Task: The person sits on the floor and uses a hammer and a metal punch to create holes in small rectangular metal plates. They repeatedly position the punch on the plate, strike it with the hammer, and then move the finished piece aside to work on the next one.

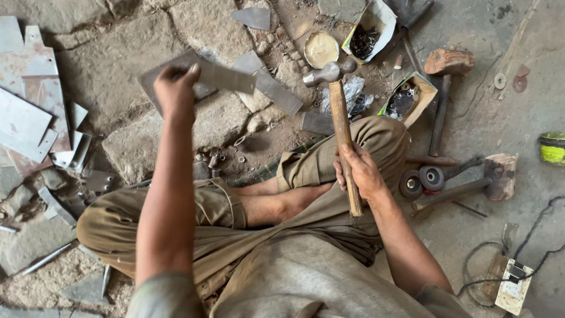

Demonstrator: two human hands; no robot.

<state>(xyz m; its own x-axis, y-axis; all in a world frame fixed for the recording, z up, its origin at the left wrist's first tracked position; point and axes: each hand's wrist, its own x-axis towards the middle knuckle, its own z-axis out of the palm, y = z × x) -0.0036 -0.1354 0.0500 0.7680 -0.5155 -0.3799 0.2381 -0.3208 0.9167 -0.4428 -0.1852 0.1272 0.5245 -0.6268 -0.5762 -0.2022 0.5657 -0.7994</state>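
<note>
Rough stone floor (118, 65) lay strewn with metal offcuts (23, 118) and small cardboard boxes of hardware (406, 100). Seated cross-legged, the person pinched a grey metal strip (226, 75) in the left hand (175, 88), out over the stones. His right hand (359, 171) was wrapped tight around a wooden-handled hammer (340, 112), head raised above his knee.

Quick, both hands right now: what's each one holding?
Left hand: closed on a flat metal strip, held out over the stones.
Right hand: closed around the wooden handle of a hammer, head up.
</note>
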